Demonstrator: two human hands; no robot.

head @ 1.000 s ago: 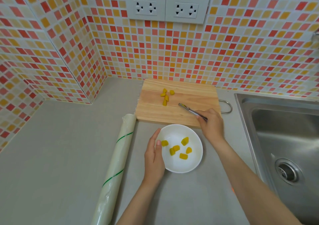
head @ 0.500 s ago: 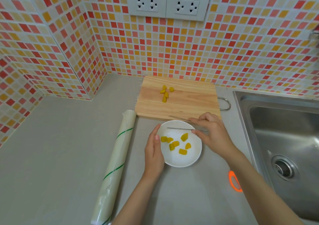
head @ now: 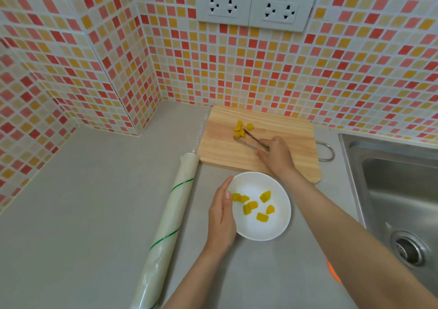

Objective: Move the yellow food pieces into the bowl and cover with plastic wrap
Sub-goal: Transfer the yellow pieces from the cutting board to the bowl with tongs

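Six yellow pieces (head: 252, 205) lie in the one bowl (head: 279, 228) beside the left hand (head: 221, 216); about four pieces (head: 241, 129) sit ahead of the right hand (head: 276, 154), by its one pair of tongs (head: 251, 141).

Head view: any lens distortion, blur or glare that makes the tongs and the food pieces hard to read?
Head view: wide-angle bowing curves the tile lines and sink edge; lighting is even and soft, no harsh glare; the tongs and the pieces on the cutting board look slightly soft; the bowl reads clearly.

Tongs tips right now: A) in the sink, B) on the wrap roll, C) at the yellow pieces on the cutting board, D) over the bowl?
C: the right hand holds the tongs with their open tips around the yellow pieces on the cutting board, away from the bowl.
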